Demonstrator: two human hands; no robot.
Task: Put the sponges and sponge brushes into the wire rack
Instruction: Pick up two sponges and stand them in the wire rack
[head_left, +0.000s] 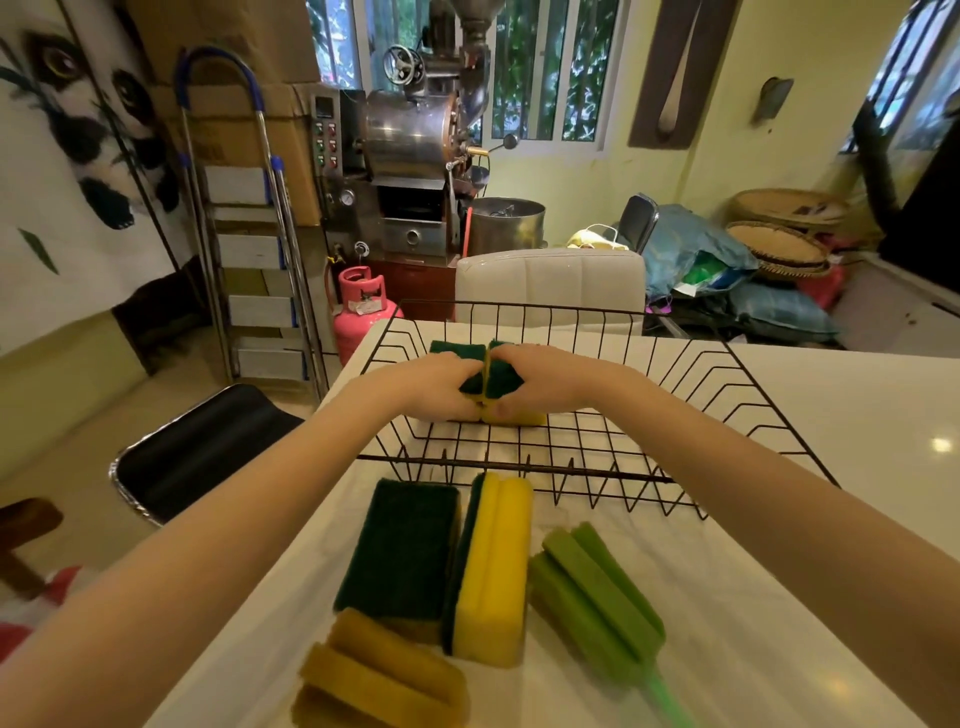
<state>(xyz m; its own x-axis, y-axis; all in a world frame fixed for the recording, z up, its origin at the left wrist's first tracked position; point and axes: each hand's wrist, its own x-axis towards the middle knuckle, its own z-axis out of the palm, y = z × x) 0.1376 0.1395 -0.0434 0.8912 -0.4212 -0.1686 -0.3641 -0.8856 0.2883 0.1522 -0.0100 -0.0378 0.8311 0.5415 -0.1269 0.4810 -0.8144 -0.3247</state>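
A black wire rack stands on the white table. Inside it, my left hand grips one green-and-yellow sponge and my right hand grips a second one; the two sponges are pressed side by side on the rack floor. In front of the rack lie a dark green sponge, flat, a yellow-and-green sponge on its edge, a green sponge brush with a light green handle, and a brown-yellow sponge brush.
The white table ends just left of the sponges. A black stool stands below at the left, a white chair behind the rack. A stepladder, a pink gas cylinder and a metal machine fill the background.
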